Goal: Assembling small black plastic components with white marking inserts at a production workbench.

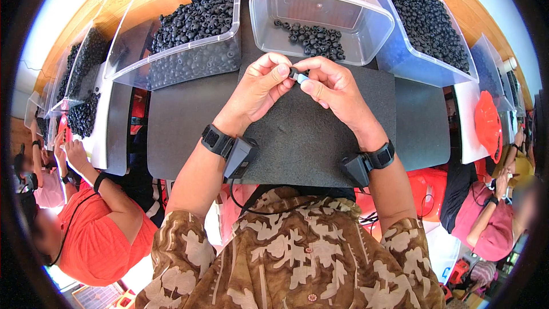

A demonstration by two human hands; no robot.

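My two hands meet over the near side of the middle bin. My left hand (264, 84) pinches a small round black part (293, 73) between thumb and fingertips. Against it, the thumb and forefinger of my right hand (336, 85) are closed on a small light blue piece (302, 78). Some black shows between the right fingertips too, but its shape is mostly covered. Just beyond them stands a clear plastic bin (366, 9), tilted toward me, with a small heap of black ring-like parts (314, 39) in it.
A clear bin (117, 69) full of black parts stands at the left, another (420, 60) at the right. Below my hands lies a dark mat (320, 137) on the table. Co-workers sit on both sides; a red bowl-like item (488, 123) is at the right.
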